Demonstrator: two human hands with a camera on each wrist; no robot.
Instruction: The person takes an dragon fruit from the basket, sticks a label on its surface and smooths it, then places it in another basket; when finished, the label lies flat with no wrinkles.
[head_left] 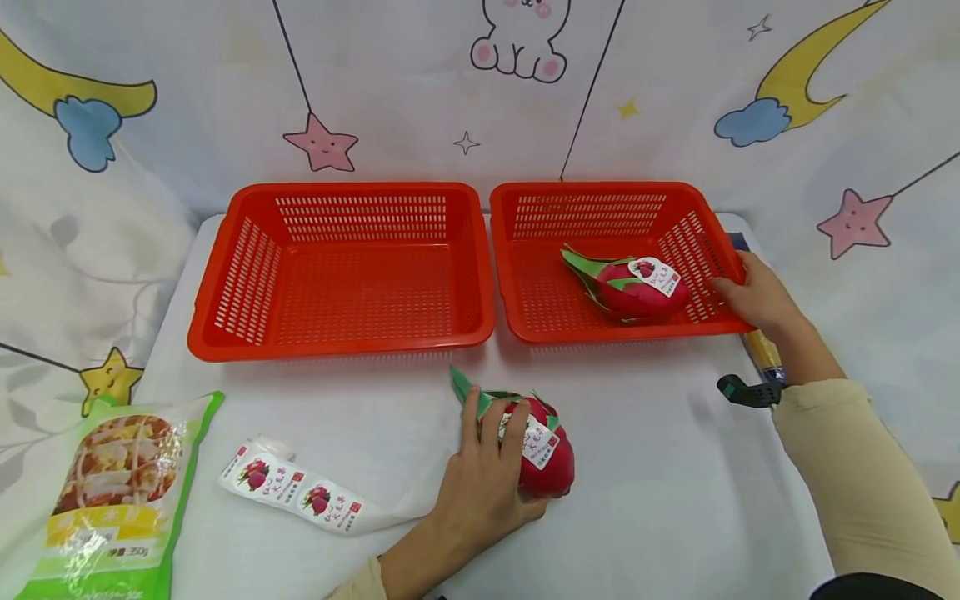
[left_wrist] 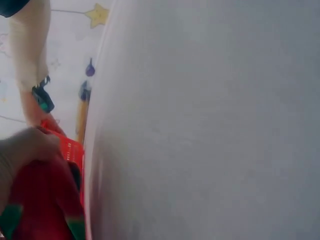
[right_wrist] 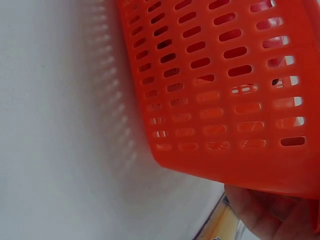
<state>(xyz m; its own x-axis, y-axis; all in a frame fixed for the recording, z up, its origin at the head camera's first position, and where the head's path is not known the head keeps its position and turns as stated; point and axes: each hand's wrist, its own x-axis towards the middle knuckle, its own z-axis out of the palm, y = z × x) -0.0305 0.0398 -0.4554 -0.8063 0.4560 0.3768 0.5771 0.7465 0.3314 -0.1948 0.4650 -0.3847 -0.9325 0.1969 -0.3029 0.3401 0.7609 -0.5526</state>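
Observation:
A dragon fruit [head_left: 551,458] with a white label is gripped by my left hand [head_left: 480,467] above the front middle of the table. The left wrist view shows the same hand [left_wrist: 30,147] blurred against the red fruit [left_wrist: 42,200]. At the right, my right hand [head_left: 765,296] holds the side rim of the right red basket [head_left: 600,335], its thumb over the edge. In the right wrist view, fingers [right_wrist: 250,212] curl under the basket's corner [right_wrist: 200,165]. Inside that basket lies a second labelled dragon fruit [head_left: 637,296], green leaves pointing left.
Beside it stands another red basket [head_left: 337,343] with nothing in it. A strip of dragon fruit labels [head_left: 296,492] lies left of my left hand. A green-edged food bag [head_left: 116,500] sits at the left edge. Behind the right hand is a partly hidden yellow package [head_left: 763,354].

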